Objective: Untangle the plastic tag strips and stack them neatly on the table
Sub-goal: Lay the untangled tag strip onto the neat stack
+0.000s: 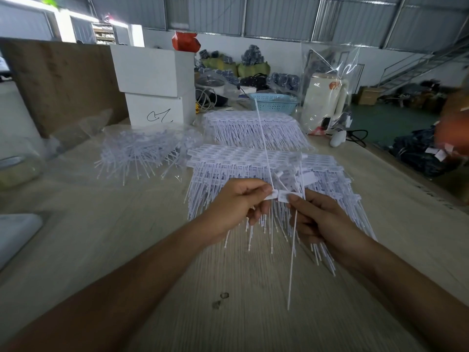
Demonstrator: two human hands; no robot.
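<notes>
At centre frame, above the neat stack (266, 168) on the table (152, 250), the left hand (236, 207) and right hand (317, 219) each pinch 1 tag strip (291, 262) by its flat head, likely light, springy and best gripped there.

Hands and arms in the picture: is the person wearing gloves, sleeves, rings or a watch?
No. The left hand and right hand are bare, with no gloves and no rings that show. Both forearms are bare too: no sleeves reach into view, and no watch or bracelet shows on either wrist. The fingernails look short and plain.
</notes>
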